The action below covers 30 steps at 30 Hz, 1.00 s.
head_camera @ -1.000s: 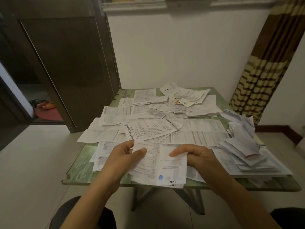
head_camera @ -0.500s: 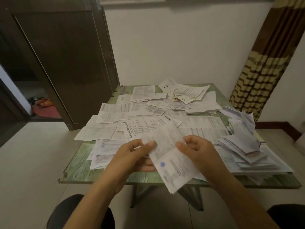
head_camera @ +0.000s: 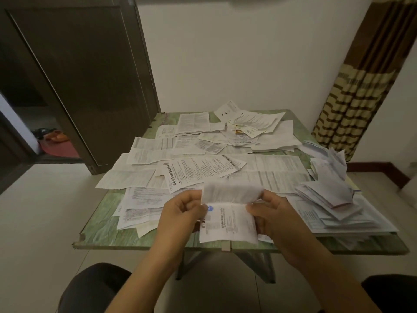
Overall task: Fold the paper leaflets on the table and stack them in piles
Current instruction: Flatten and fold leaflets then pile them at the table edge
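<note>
One leaflet (head_camera: pixel 228 222) is held over the near edge of the tabletop (head_camera: pixel 99 222), its crease running left-right. The left hand (head_camera: pixel 180 213) and right hand (head_camera: pixel 270 215) each close their grip on a side edge. One folded pile (head_camera: pixel 327 199) sits at the right.

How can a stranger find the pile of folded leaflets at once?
Find the green table by the white wall, then its right side near the striped curtain. The pile of folded leaflets lies there: small, folded and heaped, unlike the flat open sheets.

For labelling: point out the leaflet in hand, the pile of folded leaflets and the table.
leaflet (head_camera: pixel 228 224): head view, printed lower half.
pile (head_camera: pixel 325 194): head view, top folded sheet.
table (head_camera: pixel 101 224): head view, bare green top, left side.
</note>
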Motion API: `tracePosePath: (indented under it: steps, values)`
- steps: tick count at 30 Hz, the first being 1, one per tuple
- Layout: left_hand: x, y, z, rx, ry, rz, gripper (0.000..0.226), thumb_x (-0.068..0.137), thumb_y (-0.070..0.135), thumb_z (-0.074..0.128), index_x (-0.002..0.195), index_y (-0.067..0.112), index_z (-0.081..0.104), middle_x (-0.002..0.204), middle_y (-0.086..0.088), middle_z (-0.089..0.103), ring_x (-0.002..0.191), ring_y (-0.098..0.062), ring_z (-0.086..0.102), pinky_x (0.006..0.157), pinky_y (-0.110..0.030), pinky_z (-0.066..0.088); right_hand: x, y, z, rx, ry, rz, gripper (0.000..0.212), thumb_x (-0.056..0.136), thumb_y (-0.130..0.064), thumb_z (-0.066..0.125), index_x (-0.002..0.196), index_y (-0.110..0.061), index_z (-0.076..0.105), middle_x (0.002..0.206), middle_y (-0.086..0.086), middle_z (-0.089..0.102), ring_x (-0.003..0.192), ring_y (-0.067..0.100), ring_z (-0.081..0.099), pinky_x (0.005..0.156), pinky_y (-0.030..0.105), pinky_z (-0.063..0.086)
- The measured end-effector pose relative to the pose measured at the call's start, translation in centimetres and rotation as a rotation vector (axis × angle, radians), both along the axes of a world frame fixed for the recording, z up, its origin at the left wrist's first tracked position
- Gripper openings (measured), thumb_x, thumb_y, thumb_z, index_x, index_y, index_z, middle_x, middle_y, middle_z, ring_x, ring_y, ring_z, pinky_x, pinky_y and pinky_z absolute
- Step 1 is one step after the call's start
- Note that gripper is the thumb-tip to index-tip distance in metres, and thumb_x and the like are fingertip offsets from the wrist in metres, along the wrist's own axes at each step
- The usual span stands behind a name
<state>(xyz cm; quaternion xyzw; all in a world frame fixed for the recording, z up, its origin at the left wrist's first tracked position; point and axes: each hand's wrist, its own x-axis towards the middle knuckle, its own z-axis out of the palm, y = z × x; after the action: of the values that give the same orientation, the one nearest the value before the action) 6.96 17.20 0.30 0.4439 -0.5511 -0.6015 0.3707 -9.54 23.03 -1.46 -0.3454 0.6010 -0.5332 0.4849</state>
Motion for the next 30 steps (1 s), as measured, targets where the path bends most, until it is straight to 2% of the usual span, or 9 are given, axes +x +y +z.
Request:
tracePosePath:
  steps: [2, 5, 7, 9, 12, 16, 19, 24, 30]
  values:
    - [-0.2, 0.0, 0.1, 0.075, 0.069, 0.010, 0.021, 0.089, -0.004, 0.050, 0.085, 0.007, 0.069, 0.085, -0.006, 0.074, 0.079, -0.020, 0.070, 0.064, -0.029, 0.056, 0.0, 0.1, -0.1, -0.030, -0.005, -0.012, 0.021, 0.095, -0.004, 0.046, 0.081, -0.012, 0.061, 0.081, -0.002, 0.071, 0.076, 0.013, 0.070, 0.057, 0.021, 0.054]
    - [-0.4, 0.1, 0.3, 0.230, 0.187, 0.030, 0.016, 0.094, 0.016, 0.050, 0.097, 0.011, 0.064, 0.093, -0.013, 0.073, 0.083, -0.028, 0.069, 0.068, -0.035, 0.054, 0.1, 0.3, -0.2, -0.096, 0.108, -0.028, 0.031, 0.095, -0.001, 0.044, 0.070, -0.010, 0.060, 0.075, -0.007, 0.070, 0.074, 0.002, 0.068, 0.052, 0.013, 0.049]
    - [-0.4, 0.3, 0.4, 0.271, 0.132, -0.065, 0.021, 0.093, 0.030, 0.050, 0.097, 0.015, 0.064, 0.090, -0.011, 0.073, 0.080, -0.025, 0.071, 0.067, -0.034, 0.056, 0.2, 0.4, -0.1, -0.169, 0.194, -0.033, 0.032, 0.094, 0.000, 0.045, 0.068, -0.011, 0.061, 0.075, -0.006, 0.068, 0.069, 0.001, 0.067, 0.048, 0.010, 0.045]
    - [-0.5, 0.7, 0.3, 0.291, 0.084, -0.166, 0.018, 0.089, 0.027, 0.055, 0.093, 0.014, 0.067, 0.088, -0.009, 0.074, 0.078, -0.021, 0.071, 0.068, -0.032, 0.058, 0.2, 0.5, -0.2, -0.236, 0.257, -0.029, 0.034, 0.093, 0.003, 0.045, 0.068, -0.012, 0.062, 0.075, -0.004, 0.066, 0.065, 0.004, 0.066, 0.045, 0.009, 0.043]
    - [-0.7, 0.9, -0.3, 0.228, 0.017, -0.153, 0.013, 0.088, 0.015, 0.059, 0.094, 0.008, 0.069, 0.086, -0.007, 0.074, 0.072, -0.016, 0.071, 0.057, -0.023, 0.055, 0.3, 0.6, -0.4, -0.260, 0.290, -0.017, 0.036, 0.094, 0.003, 0.043, 0.073, -0.016, 0.065, 0.082, 0.000, 0.067, 0.070, 0.007, 0.065, 0.051, 0.012, 0.047]
    - [-0.9, 0.9, -0.6, 0.097, 0.037, -0.061, 0.011, 0.089, 0.008, 0.059, 0.094, 0.008, 0.068, 0.083, -0.004, 0.075, 0.070, -0.012, 0.070, 0.052, -0.017, 0.050, 0.2, 0.6, -0.4, -0.222, 0.162, -0.056, 0.022, 0.097, -0.013, 0.041, 0.097, -0.022, 0.061, 0.088, -0.004, 0.071, 0.081, 0.011, 0.069, 0.063, 0.020, 0.055]
    - [-1.1, 1.0, -0.7, 0.051, 0.061, -0.050, 0.012, 0.089, 0.007, 0.058, 0.096, 0.008, 0.067, 0.082, -0.003, 0.075, 0.070, -0.011, 0.070, 0.051, -0.017, 0.050, 0.1, 0.8, -0.1, -0.159, 0.191, 0.030, 0.014, 0.093, -0.019, 0.052, 0.105, -0.025, 0.054, 0.085, -0.010, 0.072, 0.078, 0.009, 0.070, 0.059, 0.019, 0.054]
    - [-1.2, 0.8, -1.1, 0.007, 0.070, -0.044, 0.012, 0.089, 0.009, 0.057, 0.096, 0.009, 0.067, 0.081, -0.003, 0.074, 0.072, -0.014, 0.071, 0.053, -0.019, 0.052, 0.4, 1.0, -0.5, -0.118, 0.276, 0.052, 0.011, 0.088, -0.011, 0.060, 0.098, -0.015, 0.059, 0.080, -0.004, 0.072, 0.055, 0.010, 0.062, 0.053, 0.017, 0.051]
    - [-1.9, 0.8, -1.4, -0.033, 0.056, -0.082, 0.015, 0.090, 0.007, 0.056, 0.099, 0.009, 0.067, 0.078, -0.010, 0.073, 0.070, -0.017, 0.071, 0.056, -0.024, 0.056, -0.6, 1.8, 0.1, -0.212, 0.380, -0.100, 0.002, 0.087, -0.014, 0.061, 0.086, -0.014, 0.063, 0.065, -0.010, 0.066, 0.051, 0.003, 0.058, 0.051, 0.012, 0.047]
